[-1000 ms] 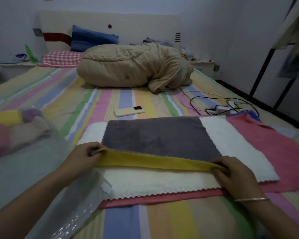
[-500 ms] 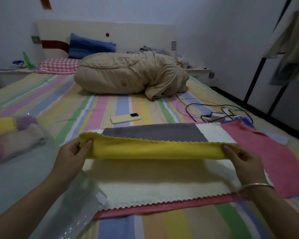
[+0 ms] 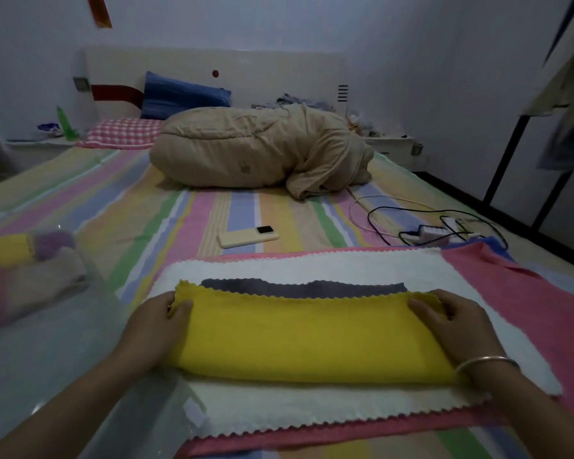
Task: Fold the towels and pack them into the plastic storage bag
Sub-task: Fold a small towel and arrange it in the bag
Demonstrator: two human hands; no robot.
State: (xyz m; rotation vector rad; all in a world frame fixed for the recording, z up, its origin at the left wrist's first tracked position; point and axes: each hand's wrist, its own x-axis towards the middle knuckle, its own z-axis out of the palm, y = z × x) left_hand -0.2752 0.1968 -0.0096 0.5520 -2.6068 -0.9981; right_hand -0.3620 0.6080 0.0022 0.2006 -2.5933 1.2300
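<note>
Yellow towel (image 3: 312, 336) pinched by L hand (image 3: 153, 329) & R hand (image 3: 458, 326).

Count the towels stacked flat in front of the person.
4: yellow towel on top under both hands, grey towel behind it, white towel beneath, pink towel at the bottom. More may be hidden.

A bed with a striped sheet (image 3: 193, 226) carries everything. Directly on it lie a pink towel (image 3: 550, 313) at the near end, a clear plastic storage bag (image 3: 47, 352) to the left, a phone (image 3: 248, 236) mid-bed, a tangle of cables and chargers (image 3: 434, 230) to the right, and farther back a bundled beige quilt (image 3: 256, 154) — behind it, a checked pillow (image 3: 123, 132).
</note>
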